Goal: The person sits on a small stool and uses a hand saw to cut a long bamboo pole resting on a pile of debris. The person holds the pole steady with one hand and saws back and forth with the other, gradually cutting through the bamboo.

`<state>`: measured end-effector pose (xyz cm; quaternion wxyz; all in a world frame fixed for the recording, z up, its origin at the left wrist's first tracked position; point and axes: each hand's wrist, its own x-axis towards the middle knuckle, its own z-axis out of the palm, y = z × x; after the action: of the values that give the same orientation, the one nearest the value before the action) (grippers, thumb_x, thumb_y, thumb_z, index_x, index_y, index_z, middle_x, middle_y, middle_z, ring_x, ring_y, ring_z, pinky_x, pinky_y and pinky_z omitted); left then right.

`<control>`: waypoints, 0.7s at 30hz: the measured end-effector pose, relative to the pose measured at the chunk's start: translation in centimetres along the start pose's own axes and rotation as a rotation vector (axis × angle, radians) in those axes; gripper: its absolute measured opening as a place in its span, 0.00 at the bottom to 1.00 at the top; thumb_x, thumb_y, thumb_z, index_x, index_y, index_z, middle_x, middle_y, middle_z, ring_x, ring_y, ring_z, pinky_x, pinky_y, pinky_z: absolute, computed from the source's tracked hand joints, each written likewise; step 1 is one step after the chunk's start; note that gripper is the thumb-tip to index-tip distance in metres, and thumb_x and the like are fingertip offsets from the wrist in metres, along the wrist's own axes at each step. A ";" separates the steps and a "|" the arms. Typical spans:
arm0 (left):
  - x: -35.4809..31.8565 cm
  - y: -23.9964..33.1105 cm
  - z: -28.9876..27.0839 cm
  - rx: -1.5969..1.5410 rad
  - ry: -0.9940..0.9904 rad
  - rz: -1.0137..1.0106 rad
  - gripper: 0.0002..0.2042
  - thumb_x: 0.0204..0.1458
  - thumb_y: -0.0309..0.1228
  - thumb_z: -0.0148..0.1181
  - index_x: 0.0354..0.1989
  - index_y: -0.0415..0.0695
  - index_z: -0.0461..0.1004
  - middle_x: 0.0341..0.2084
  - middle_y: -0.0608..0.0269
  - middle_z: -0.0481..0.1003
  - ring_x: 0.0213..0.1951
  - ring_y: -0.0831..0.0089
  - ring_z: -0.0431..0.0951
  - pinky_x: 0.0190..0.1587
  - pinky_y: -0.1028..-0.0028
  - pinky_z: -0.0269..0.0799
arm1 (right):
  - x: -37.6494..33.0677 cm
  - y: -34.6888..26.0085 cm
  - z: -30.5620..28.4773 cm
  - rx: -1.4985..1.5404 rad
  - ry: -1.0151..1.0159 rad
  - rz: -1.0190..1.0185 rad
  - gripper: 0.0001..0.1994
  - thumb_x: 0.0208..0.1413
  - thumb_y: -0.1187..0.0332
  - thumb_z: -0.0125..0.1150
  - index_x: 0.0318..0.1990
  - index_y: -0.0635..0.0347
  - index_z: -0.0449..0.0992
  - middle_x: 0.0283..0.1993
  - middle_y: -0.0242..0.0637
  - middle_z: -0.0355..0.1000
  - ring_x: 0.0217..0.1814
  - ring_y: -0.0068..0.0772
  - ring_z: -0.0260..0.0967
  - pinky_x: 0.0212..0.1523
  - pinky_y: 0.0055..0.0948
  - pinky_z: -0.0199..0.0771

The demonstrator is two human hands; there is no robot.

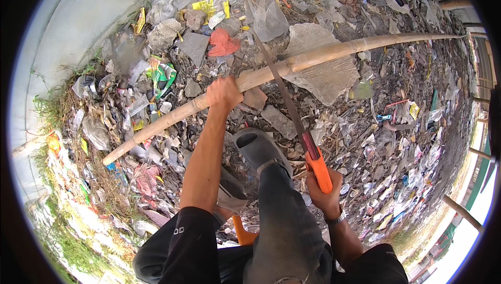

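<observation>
A long bamboo pole (182, 110) slants across the view from lower left to upper right. My left hand (224, 93) is closed around it left of the middle. In my right hand (323, 192) is the orange handle of a hand saw (287, 96). The saw's long dark blade lies across the pole, to the right of my left hand, its tip pointing away from me. Whether the teeth have cut into the bamboo cannot be made out. Beneath the pole rests a broken, ridged concrete slab (326, 75).
Rubble, plastic scraps and wrappers cover the ground. My grey clog (261, 151) stands near the pole, between my hands. An orange piece (242, 232) shows between my legs. A pale wall (62, 39) curves along the left. Several wooden poles (462, 211) stand at the right edge.
</observation>
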<state>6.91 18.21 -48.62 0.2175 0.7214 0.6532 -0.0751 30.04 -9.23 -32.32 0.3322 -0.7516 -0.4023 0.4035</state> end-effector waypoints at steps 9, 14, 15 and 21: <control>0.9 0.5 -0.2 -0.032 -0.016 0.002 0.16 0.43 0.35 0.64 0.42 0.47 0.87 0.38 0.45 0.85 0.45 0.47 0.86 0.51 0.54 0.82 | -1.8 -0.1 -0.5 -0.118 -0.033 -0.081 0.04 0.53 0.75 0.67 0.30 0.66 0.79 0.19 0.33 0.73 0.21 0.21 0.74 0.25 0.27 0.72; 0.3 0.7 -0.9 -0.029 -0.037 -0.018 0.15 0.45 0.33 0.63 0.41 0.47 0.88 0.39 0.45 0.86 0.45 0.48 0.87 0.50 0.55 0.83 | -5.7 2.2 -2.5 -0.192 -0.141 -0.183 0.04 0.52 0.75 0.68 0.30 0.65 0.79 0.19 0.33 0.72 0.20 0.20 0.71 0.25 0.26 0.71; 0.0 0.4 -1.2 -0.029 -0.020 -0.017 0.14 0.46 0.32 0.62 0.40 0.46 0.88 0.38 0.45 0.86 0.44 0.48 0.87 0.50 0.56 0.83 | -2.7 1.8 -0.4 -0.091 -0.083 -0.140 0.04 0.52 0.75 0.68 0.30 0.65 0.79 0.19 0.33 0.72 0.20 0.20 0.69 0.25 0.28 0.70; 0.5 1.6 -0.6 -0.006 -0.086 0.028 0.15 0.46 0.32 0.61 0.42 0.46 0.88 0.39 0.44 0.86 0.44 0.47 0.87 0.51 0.55 0.83 | 10.5 -1.8 5.0 -0.010 0.027 -0.159 0.06 0.54 0.71 0.67 0.31 0.65 0.78 0.20 0.36 0.69 0.21 0.18 0.63 0.25 0.29 0.67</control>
<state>8.45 18.87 -47.95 0.2486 0.7258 0.6334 -0.1010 28.75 1.62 -36.61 0.3648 -0.7244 -0.4582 0.3635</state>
